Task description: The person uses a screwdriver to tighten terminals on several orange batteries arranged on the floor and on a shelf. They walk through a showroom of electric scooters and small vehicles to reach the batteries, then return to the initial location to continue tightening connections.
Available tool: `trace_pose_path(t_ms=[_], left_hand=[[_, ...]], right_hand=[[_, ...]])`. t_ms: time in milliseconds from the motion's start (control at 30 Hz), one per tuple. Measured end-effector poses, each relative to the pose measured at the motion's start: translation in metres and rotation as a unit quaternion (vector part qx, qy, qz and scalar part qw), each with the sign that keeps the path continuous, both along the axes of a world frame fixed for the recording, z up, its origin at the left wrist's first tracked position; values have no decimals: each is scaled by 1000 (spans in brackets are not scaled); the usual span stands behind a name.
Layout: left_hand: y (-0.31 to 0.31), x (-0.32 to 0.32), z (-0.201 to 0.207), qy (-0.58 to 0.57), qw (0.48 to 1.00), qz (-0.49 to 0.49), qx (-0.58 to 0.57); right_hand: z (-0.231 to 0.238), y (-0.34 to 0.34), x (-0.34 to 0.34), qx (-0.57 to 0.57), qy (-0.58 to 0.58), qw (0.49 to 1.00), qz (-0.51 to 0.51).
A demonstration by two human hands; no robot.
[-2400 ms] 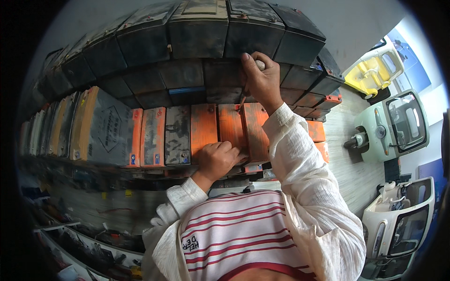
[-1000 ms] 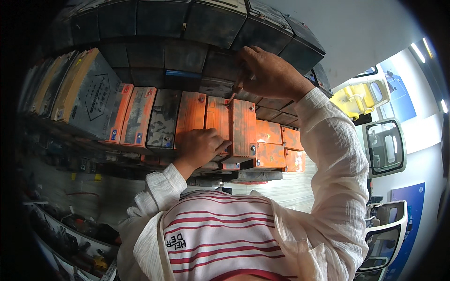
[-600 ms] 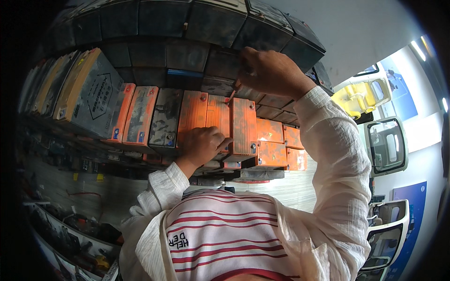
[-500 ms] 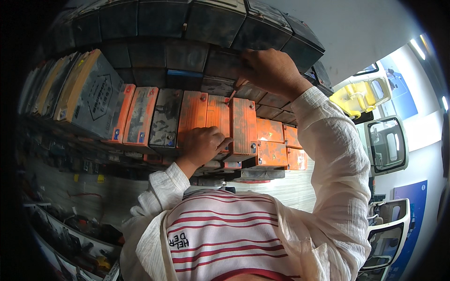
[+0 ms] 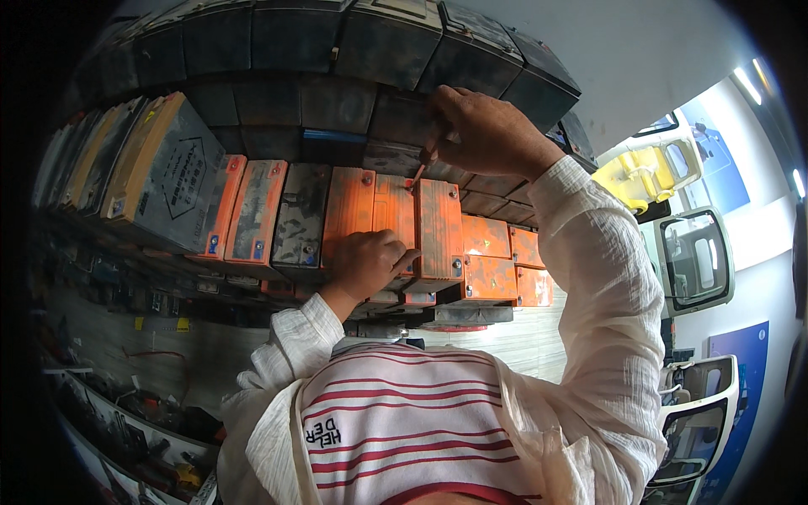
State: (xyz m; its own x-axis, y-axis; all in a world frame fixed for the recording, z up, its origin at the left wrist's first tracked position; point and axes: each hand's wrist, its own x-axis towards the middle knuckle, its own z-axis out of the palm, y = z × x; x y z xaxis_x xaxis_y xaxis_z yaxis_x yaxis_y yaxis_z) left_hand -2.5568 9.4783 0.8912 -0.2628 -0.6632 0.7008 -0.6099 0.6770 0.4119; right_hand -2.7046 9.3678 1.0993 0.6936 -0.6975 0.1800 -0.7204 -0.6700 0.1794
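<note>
My right hand point(image 5: 475, 126) is raised over the back edge of a row of orange batteries. Its fingers are closed round a thin reddish rod-like tool point(image 5: 419, 172), whose lower end meets the back corner of an orange battery point(image 5: 394, 210); its handle is hidden in my fist. My left hand point(image 5: 366, 261) rests with curled fingers on the front of the orange batteries, thumb side toward a taller, dirt-stained orange battery point(image 5: 438, 227). Whatever may be between the left fingers is hidden.
Dark batteries point(image 5: 290, 38) are stacked behind the row. At left stand grey, yellow-topped batteries point(image 5: 168, 168). More orange batteries point(image 5: 488, 278) lie at right. Vehicle door-like frames point(image 5: 694, 257) and a yellow plastic part point(image 5: 644, 177) are at the right wall. A cluttered shelf point(image 5: 126, 421) is lower left.
My right hand has tilted slightly, with the rod-like tool still at the battery's back corner. My left hand stays in place; the whole view has shifted very little.
</note>
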Motion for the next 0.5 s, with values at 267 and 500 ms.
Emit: trace_pose_path(t_ms=[267,500], left_hand=[[-1,0,-1,1,1000,-16,0],[0,3,-2,-30,999,2,11]], right_hand=[[-4,-2,-6,-56,-6,998,40],[12,10,16,40,56,990,-120]])
